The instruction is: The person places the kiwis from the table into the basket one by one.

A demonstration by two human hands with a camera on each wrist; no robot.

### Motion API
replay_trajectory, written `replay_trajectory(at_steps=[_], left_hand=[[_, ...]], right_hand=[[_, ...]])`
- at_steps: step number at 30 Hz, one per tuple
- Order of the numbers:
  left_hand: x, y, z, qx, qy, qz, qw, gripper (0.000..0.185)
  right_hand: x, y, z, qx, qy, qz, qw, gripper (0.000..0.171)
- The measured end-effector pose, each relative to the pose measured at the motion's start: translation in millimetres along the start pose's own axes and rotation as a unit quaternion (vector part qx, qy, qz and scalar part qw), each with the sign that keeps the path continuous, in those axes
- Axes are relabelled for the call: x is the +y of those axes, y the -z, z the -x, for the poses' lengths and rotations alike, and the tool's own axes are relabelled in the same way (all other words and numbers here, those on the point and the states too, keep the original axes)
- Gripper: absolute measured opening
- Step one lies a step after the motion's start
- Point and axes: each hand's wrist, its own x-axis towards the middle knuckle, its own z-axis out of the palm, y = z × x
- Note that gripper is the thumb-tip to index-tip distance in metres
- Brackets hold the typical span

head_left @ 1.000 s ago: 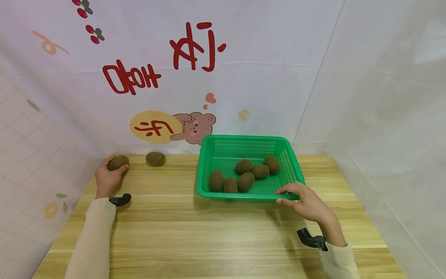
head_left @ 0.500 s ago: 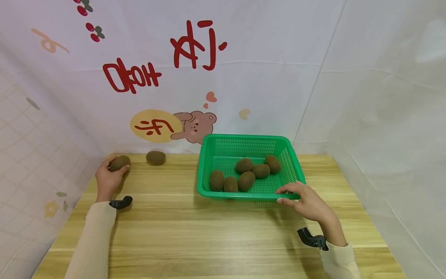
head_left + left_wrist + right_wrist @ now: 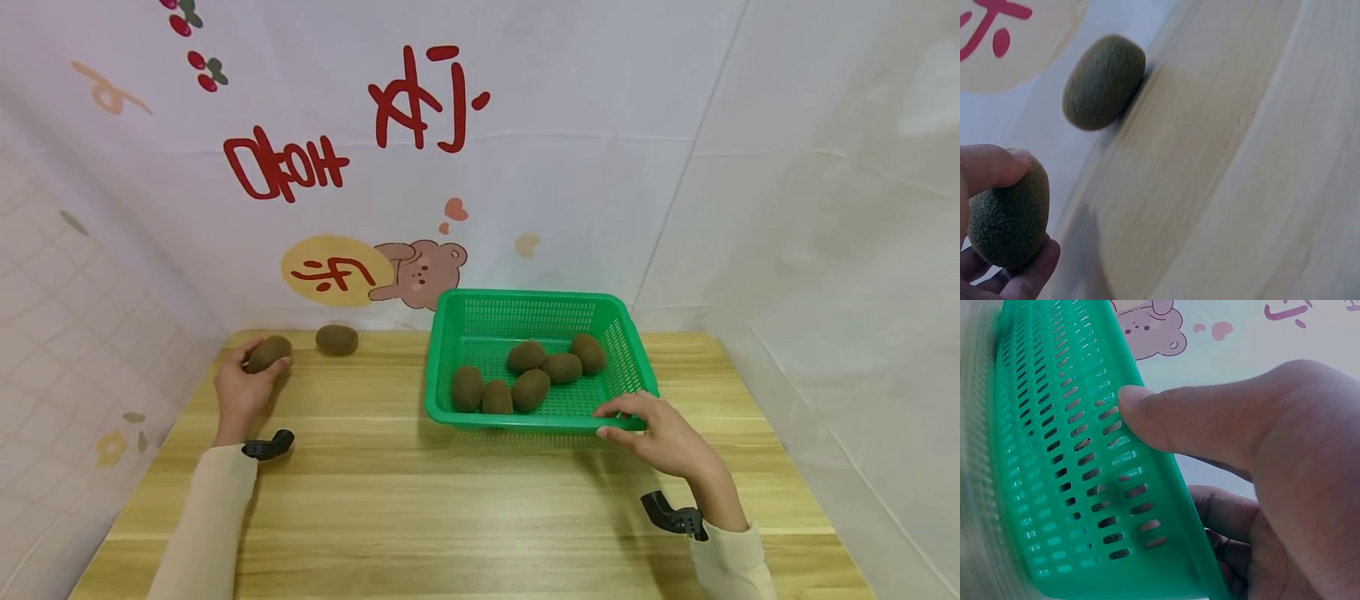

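Observation:
My left hand [image 3: 243, 392] holds a brown kiwi [image 3: 270, 354] between thumb and fingers at the back left of the table. In the left wrist view the thumb lies across the top of that kiwi [image 3: 1010, 215] and fingertips curl beneath it. A second kiwi [image 3: 337, 340] lies just to the right, near the wall. My right hand [image 3: 663, 433] grips the front right rim of a green plastic basket [image 3: 517, 422]. Its thumb presses the outer wall and its fingers reach inside, as the right wrist view shows. Several kiwis [image 3: 530, 390] lie in the basket.
The wooden table [image 3: 450, 517] meets a white printed wall cloth [image 3: 570, 167] behind the basket and at both sides. A black wrist mount [image 3: 268, 446] sits on the left wrist, and another black mount [image 3: 675, 517] on the right.
My left hand has shifted slightly to the right with the kiwi in its grip. The right hand and the basket have stayed in place.

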Motion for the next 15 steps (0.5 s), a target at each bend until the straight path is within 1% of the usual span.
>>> replay_trajectory(at_steps=[4,10,15], left_hand=[[3.8,-4.1,4.2,0.002,0.0,0.003,1.0,0.07],[15.2,-11.6,7.2,0.0,-0.018,0.014,0.9997,0.068],[25.5,-16.7,11.9,-0.006,-0.027,0.021,0.9994,0.066]], right_hand=[[0,-1,0,-0.002,0.003,-0.004,1.0,0.017],[1,-1,0,0.003,0.005,-0.002,1.0,0.018],[3,-1,0,0.008,0.012,0.003,1.0,0.019]])
